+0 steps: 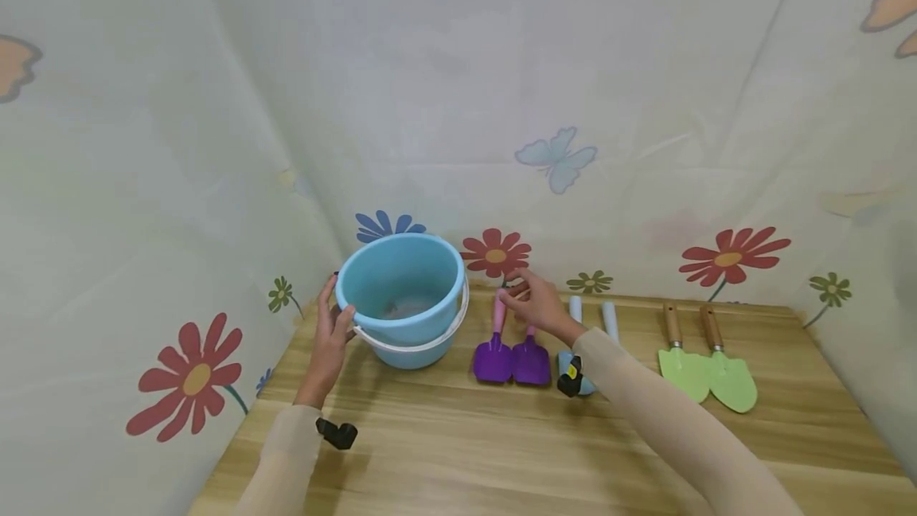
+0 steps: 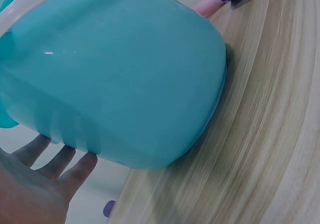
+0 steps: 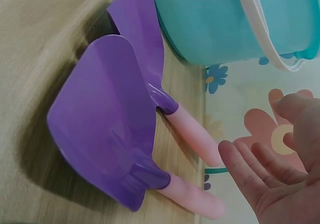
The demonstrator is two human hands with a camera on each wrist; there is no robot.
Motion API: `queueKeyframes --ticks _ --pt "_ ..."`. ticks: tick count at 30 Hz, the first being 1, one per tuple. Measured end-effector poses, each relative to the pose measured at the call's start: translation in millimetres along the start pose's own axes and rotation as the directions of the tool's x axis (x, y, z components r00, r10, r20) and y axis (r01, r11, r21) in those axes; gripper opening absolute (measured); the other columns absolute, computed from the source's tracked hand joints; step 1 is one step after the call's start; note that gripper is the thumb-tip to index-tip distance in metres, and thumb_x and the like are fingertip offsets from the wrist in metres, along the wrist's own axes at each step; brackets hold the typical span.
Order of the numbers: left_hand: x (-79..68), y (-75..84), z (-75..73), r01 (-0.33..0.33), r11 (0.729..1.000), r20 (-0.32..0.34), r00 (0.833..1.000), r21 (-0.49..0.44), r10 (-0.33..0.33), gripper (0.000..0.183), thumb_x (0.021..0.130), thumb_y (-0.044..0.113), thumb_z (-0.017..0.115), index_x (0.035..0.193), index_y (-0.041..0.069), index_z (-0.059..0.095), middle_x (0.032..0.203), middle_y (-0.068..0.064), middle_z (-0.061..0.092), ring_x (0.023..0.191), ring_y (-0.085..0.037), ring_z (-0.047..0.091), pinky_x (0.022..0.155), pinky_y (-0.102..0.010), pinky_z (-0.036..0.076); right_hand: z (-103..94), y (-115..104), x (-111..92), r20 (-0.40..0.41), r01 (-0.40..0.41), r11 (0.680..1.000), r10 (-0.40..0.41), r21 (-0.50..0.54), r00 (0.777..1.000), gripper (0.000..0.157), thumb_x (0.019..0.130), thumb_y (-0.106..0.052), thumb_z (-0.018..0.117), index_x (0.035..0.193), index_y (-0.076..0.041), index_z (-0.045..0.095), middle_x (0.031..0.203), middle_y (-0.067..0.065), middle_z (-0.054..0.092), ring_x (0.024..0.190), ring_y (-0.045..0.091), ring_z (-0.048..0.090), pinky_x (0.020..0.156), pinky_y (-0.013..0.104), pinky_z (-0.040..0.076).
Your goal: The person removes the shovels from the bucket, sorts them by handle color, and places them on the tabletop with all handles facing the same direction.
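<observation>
A light blue bucket (image 1: 401, 333) stands at the back left of the wooden table, its white handle (image 1: 464, 313) hanging down in front. My left hand (image 1: 332, 341) is at the bucket's left side, thumb near the rim. In the left wrist view its extended fingers (image 2: 77, 173) touch the bucket wall. Two purple shovels (image 1: 493, 361) (image 3: 107, 119) with pink handles lie side by side to the right of the bucket. Over their handle ends hovers my right hand (image 1: 536, 305), fingers loosely bent and holding nothing. The right wrist view shows its fingertips beside a pink handle (image 3: 192, 134).
Right of the purple shovels lie two tools with pale blue handles (image 1: 610, 321), partly hidden by the right forearm. Two green trowels (image 1: 733, 385) with wooden handles lie further right. A flower-printed curtain (image 1: 458, 102) hangs behind the table (image 1: 430, 436).
</observation>
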State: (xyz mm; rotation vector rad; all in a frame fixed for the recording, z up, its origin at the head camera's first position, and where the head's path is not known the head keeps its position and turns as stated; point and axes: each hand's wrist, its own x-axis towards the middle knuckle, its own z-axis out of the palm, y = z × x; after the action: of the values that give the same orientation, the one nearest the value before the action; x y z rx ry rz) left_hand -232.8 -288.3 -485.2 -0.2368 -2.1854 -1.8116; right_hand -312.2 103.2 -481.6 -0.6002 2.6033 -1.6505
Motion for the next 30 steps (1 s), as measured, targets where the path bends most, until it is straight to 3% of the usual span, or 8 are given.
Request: queueKeyframes --ticks 4,9,12,17,23,26,30 --pt "-0.5 -2.3 0.2 0.0 1.0 -0.008 1.0 -0.001 0.0 0.062 0.11 0.029 0.044 0.162 0.041 0.014 0.167 -0.002 0.021 0.148 -0.036 0.033 0.102 -0.072 0.04 -5.3 1.0 -1.9 0.005 0.02 1.0 -0.02 0.021 1.0 0.037 0.099 -0.015 0.07 0.132 -0.005 0.055 0.115 0.027 0.068 0.099 0.049 0.069 0.074 0.055 0.06" --pt "0.5 -2.4 0.9 -0.004 1.0 -0.008 1.0 0.003 0.004 0.062 0.11 0.029 0.044 0.162 0.041 0.014 0.167 -0.002 0.022 0.149 -0.036 0.033 0.102 -0.072 0.04 -12.8 0.3 -3.7 -0.031 0.06 0.998 -0.061 -0.014 0.998 0.045 0.098 -0.022 0.073 0.138 -0.013 0.054 0.116 0.019 0.07 0.101 0.037 0.072 0.081 0.049 0.06" --pt "0.3 -2.7 0.2 0.0 1.0 -0.017 1.0 0.008 0.0 0.062 0.11 0.029 0.044 0.162 0.042 0.015 0.167 -0.002 0.021 0.149 -0.036 0.032 0.102 -0.072 0.039 -14.6 -1.8 -6.5 -0.017 0.088 0.996 -0.089 -0.016 0.996 0.053 0.098 -0.029 0.073 0.145 -0.018 0.05 0.125 0.017 0.068 0.109 0.033 0.069 0.091 0.048 0.057" --pt "-1.0 -3.9 -0.3 0.007 1.0 -0.02 1.0 0.01 -0.007 0.062 0.11 0.03 0.044 0.162 0.042 0.014 0.168 -0.002 0.021 0.149 -0.037 0.032 0.103 -0.072 0.039 -14.9 -6.1 -15.5 0.063 0.094 0.992 -0.099 0.079 0.993 0.072 0.098 -0.039 0.07 0.159 -0.03 0.032 0.147 0.015 0.055 0.13 0.04 0.056 0.107 0.054 0.045" --pt "-1.5 -2.3 0.3 0.006 1.0 -0.012 1.0 -0.003 -0.006 0.062 0.11 0.03 0.044 0.162 0.043 0.014 0.168 -0.001 0.02 0.15 -0.037 0.03 0.104 -0.072 0.038 -17.1 -9.9 -24.9 0.123 0.135 0.978 -0.155 0.157 0.98 0.083 0.102 -0.023 0.066 0.166 -0.025 0.012 0.158 0.026 0.038 0.142 0.049 0.04 0.113 0.062 0.033" --pt "-0.9 -1.3 0.1 0.005 1.0 -0.014 1.0 -0.017 -0.005 0.062 0.11 0.029 0.044 0.163 0.042 0.014 0.168 0.0 0.021 0.15 -0.036 0.03 0.104 -0.072 0.037 -20.1 -10.1 -28.0 0.135 0.159 0.972 -0.184 0.176 0.974 0.084 0.103 -0.015 0.063 0.166 -0.026 0.008 0.16 0.026 0.034 0.144 0.047 0.037 0.115 0.063 0.03" --pt "-1.3 -1.1 -0.2 0.013 1.0 -0.016 1.0 -0.022 -0.013 0.062 0.11 0.029 0.044 0.163 0.041 0.014 0.168 0.0 0.022 0.15 -0.035 0.03 0.104 -0.073 0.037 -27.4 -8.6 -35.3 0.151 0.164 0.97 -0.192 0.179 0.97 0.083 0.104 -0.017 0.06 0.166 -0.03 0.005 0.162 0.023 0.033 0.146 0.044 0.037 0.115 0.063 0.03"
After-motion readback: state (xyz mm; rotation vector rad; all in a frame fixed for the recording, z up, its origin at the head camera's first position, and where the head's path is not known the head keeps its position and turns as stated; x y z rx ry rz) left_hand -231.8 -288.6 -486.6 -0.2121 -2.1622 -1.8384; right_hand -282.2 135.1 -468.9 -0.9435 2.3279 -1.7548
